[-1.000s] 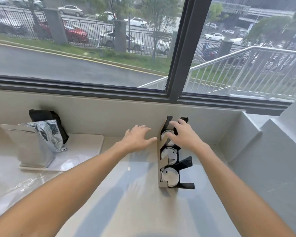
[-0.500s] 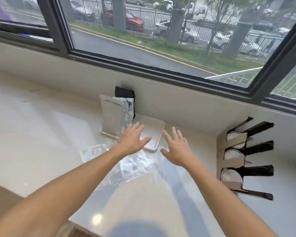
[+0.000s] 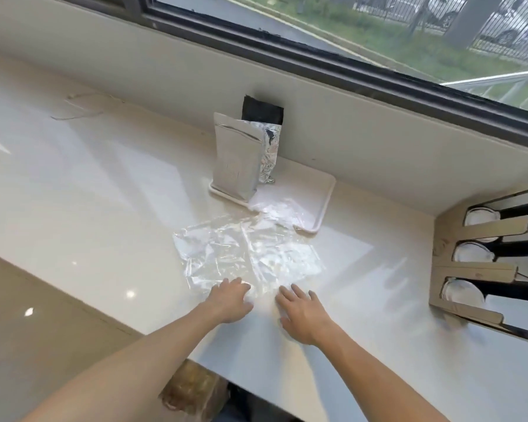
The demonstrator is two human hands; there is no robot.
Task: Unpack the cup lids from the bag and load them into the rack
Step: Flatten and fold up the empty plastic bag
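Now both hands lie spread at 6 o'clock, the left hand (image 3: 230, 303) and right hand (image 3: 302, 315) resting on the near edge of the flattened bag (image 3: 247, 254), likely to gather it, since it looks emptied. Lids (image 3: 462, 292) sit in the rack (image 3: 476, 272) at 3 o'clock, partly cut off, their count unclear.
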